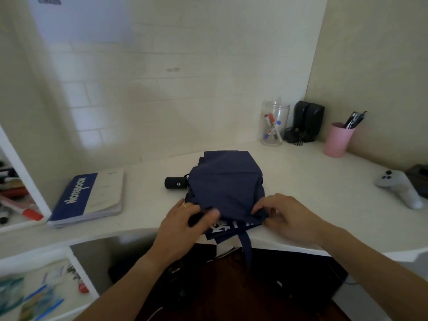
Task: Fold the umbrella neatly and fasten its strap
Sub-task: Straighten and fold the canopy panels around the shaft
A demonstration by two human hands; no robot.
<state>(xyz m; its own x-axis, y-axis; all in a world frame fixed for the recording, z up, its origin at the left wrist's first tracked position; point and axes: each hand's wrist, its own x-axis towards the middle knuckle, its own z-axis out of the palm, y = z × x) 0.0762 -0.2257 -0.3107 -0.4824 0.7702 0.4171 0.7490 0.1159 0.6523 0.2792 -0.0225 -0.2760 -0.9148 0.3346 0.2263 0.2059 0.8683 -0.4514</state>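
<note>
Gathering the loose canopy before the strap

Lying across the white table, the navy umbrella is collapsed but not yet tidy: its black handle sticks out to the left and the fabric spreads in slack panels toward the near edge. The left hand rests flat on the near-left corner of the cloth, fingers spread and pressing down, with the thumb on top of the fabric. The right hand pinches a fold at the near-right corner between narrow fingertips. The strap hangs loose over the table edge, unfastened.

To do this step well, I judge that each panel should be pulled flat and laid over its neighbour in one direction, so the pleats wrap the same way around the shaft. The left hand would best keep the finished folds pinned while the right works along the hem. Only when the cloth is snug should the strap be drawn round; fastening over bunched fabric would probably leave a lumpy roll.

The notebook lies well apart to the left.
</note>
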